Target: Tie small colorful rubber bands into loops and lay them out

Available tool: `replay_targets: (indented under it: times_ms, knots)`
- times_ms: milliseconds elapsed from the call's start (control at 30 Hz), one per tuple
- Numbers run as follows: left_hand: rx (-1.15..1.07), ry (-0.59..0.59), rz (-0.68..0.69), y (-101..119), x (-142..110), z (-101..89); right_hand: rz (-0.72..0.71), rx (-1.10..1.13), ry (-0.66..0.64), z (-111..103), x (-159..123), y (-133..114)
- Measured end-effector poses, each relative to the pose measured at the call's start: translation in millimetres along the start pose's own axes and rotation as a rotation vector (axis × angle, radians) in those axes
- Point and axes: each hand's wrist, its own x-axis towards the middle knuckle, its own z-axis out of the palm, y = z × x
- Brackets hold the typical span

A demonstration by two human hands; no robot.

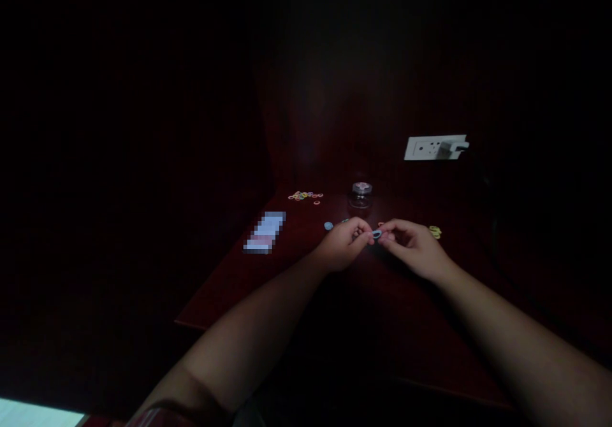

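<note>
My left hand (345,243) and my right hand (412,243) meet over a dark reddish table (268,287). Both are closed in a pinch on one small blue ring (377,234) held between their fingertips. A second blue ring (328,225) lies on the table just left of my left hand. A few yellow rings (435,231) lie close to my right hand. Behind the hands stands a small clear glass jar (361,195).
A loose pile of several small coloured rings (305,195) lies at the back left of the table. A pale flat card or packet (265,232) lies to the left. A white wall socket with a plug (436,148) sits on the dark wall. The room is very dim.
</note>
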Motion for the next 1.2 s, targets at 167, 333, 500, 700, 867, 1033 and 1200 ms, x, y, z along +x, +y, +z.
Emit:
replay_targets:
  times_ms: [167, 333, 500, 700, 867, 1033, 1200]
  knots:
    - [-0.015, -0.027, -0.004, -2, 0, 0.8, -0.011, -0.025, -0.007, 0, 1, -4]
    - [0.020, -0.058, 0.016, -5, -1, 0.6, -0.020, -0.059, -0.004, -2, 1, -6]
    - [0.035, -0.084, 0.019, -4, -2, 0.0, -0.004, -0.086, 0.028, -6, 2, -8]
    - [0.032, -0.091, 0.010, -4, -2, 0.7, 0.007, -0.049, -0.005, -6, 0, -9]
    - [-0.017, -0.010, -0.016, -3, -1, 1.3, 0.005, -0.074, -0.035, 0, 0, -7]
    - [-0.028, 0.036, -0.009, 0, -1, 0.8, -0.016, -0.148, -0.073, 0, 0, -10]
    - [-0.011, 0.014, 0.001, -5, 0, -0.1, -0.004, -0.110, -0.071, -3, 0, -9]
